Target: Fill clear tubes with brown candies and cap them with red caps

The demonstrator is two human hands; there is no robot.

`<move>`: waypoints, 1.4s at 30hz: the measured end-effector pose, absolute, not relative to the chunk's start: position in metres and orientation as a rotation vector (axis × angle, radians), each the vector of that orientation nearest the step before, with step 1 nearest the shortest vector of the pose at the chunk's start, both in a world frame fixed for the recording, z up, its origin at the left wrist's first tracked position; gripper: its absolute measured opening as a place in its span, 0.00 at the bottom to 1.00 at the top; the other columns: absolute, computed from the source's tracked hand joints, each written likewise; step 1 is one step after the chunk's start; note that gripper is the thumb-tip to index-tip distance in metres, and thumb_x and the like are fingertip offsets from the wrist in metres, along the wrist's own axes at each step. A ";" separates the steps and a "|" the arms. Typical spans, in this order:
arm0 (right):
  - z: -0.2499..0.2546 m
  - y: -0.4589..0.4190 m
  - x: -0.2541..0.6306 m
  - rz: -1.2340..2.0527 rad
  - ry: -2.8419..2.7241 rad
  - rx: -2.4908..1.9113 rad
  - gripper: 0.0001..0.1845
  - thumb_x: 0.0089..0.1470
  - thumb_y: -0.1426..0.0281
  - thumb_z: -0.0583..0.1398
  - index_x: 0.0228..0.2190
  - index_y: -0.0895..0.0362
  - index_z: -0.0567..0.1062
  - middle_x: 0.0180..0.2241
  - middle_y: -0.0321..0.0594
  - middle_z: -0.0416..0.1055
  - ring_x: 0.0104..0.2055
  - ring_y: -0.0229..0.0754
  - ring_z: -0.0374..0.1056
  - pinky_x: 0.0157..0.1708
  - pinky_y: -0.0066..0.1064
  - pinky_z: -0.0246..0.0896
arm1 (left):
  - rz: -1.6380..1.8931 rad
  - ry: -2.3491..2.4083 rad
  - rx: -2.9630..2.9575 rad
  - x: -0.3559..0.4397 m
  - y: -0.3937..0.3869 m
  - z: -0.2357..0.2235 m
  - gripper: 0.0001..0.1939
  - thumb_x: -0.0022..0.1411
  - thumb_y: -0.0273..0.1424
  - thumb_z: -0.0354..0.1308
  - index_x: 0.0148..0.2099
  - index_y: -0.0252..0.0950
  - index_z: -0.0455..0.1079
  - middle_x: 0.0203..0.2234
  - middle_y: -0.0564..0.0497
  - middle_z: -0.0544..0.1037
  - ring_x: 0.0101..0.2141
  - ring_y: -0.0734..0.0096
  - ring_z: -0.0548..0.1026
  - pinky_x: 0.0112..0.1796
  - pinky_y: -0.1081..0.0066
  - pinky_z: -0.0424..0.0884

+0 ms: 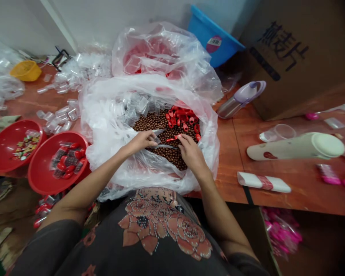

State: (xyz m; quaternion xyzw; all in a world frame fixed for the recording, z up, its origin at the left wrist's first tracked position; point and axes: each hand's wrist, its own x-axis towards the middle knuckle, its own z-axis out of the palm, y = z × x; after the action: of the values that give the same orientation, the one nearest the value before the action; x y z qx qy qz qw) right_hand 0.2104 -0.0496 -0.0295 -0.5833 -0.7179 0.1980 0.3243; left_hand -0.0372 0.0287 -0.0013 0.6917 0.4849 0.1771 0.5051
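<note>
My left hand is closed, its fingertips round a small clear plastic container. Close by on the right, my right hand pinches a small red plastic cap. Both hands are over a heap of brown chocolate balls in a white plastic bag with its mouth spread wide. Inside the bag, clear plastic containers lie at the back left and loose red caps at the back right.
Left of the bag, one red bowl holds filled red-capped containers; another red bowl holds wrapped sweets. More clear containers lie behind them. On the right are a purple-lidded bottle, a pale green flask and a cardboard box.
</note>
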 end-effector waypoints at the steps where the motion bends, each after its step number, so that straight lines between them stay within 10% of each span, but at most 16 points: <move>1: -0.029 -0.044 0.208 0.504 -1.926 -1.536 0.25 0.60 0.75 0.51 0.57 0.51 0.70 0.58 0.46 0.66 0.60 0.52 0.63 0.62 0.52 0.59 | 0.417 1.211 1.693 -0.032 0.029 -0.005 0.16 0.49 0.35 0.68 0.39 0.34 0.76 0.26 0.50 0.78 0.28 0.66 0.75 0.32 0.70 0.67; 7: -0.031 -0.029 0.211 0.538 -1.907 -1.718 0.19 0.59 0.73 0.55 0.51 0.54 0.75 0.45 0.49 0.73 0.48 0.52 0.69 0.52 0.46 0.65 | 0.299 1.364 1.972 0.006 0.034 -0.007 0.06 0.53 0.33 0.66 0.30 0.36 0.80 0.25 0.47 0.79 0.31 0.60 0.75 0.37 0.65 0.65; 19: -0.024 -0.074 0.228 0.756 -0.934 -1.520 0.18 0.53 0.58 0.64 0.43 0.53 0.75 0.43 0.39 0.74 0.40 0.41 0.70 0.42 0.34 0.69 | 0.642 1.201 1.584 0.064 0.039 -0.036 0.11 0.53 0.31 0.67 0.40 0.32 0.79 0.31 0.49 0.80 0.33 0.66 0.76 0.41 0.66 0.70; 42: -0.005 -0.082 0.216 1.131 -0.618 -1.163 0.16 0.47 0.68 0.67 0.37 0.50 0.68 0.40 0.31 0.74 0.38 0.36 0.74 0.42 0.35 0.74 | 0.737 0.842 0.753 0.016 -0.031 0.033 0.20 0.49 0.26 0.71 0.47 0.34 0.75 0.43 0.46 0.81 0.39 0.69 0.79 0.45 0.65 0.76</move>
State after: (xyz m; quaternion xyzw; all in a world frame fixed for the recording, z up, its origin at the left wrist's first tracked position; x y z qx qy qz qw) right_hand 0.2161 -0.0817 -0.0051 -0.5113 -0.2715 0.4970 0.6464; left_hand 0.0162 -0.0315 0.0326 0.3485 0.3900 0.3412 0.7811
